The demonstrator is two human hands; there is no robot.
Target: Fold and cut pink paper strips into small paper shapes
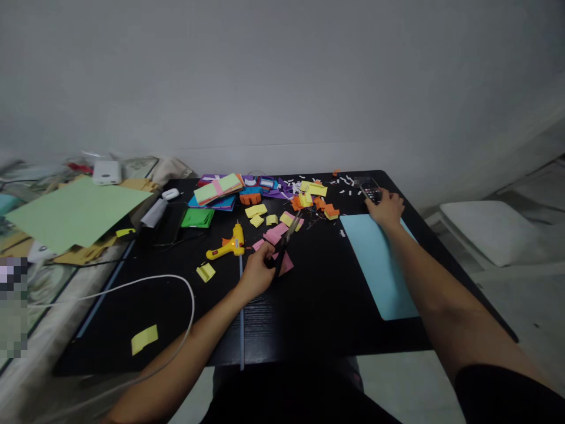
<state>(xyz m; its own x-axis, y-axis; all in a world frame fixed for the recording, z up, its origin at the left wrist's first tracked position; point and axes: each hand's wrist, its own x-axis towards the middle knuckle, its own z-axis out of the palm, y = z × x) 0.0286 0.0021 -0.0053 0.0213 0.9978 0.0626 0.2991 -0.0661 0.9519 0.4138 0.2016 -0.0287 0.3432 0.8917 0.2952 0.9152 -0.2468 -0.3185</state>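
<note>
My left hand (258, 272) is closed round the dark handles of a pair of scissors (290, 231), whose blades point away from me and slightly right. Pink paper pieces (276, 234) lie under and beside the scissors. At the far right of the table, my right hand (387, 207) is closed on the near edge of what looks like a phone (373, 193) with a lit screen. A light blue sheet of paper (375, 265) lies beneath that wrist and forearm.
A yellow glue gun (229, 242) lies left of the scissors on the black table (318, 318). Yellow paper pieces (256, 211), orange scraps (329, 210) and stacked folded papers (218, 189) spread behind. A white cable (176, 277) crosses my left forearm. A white stool (488, 229) stands right.
</note>
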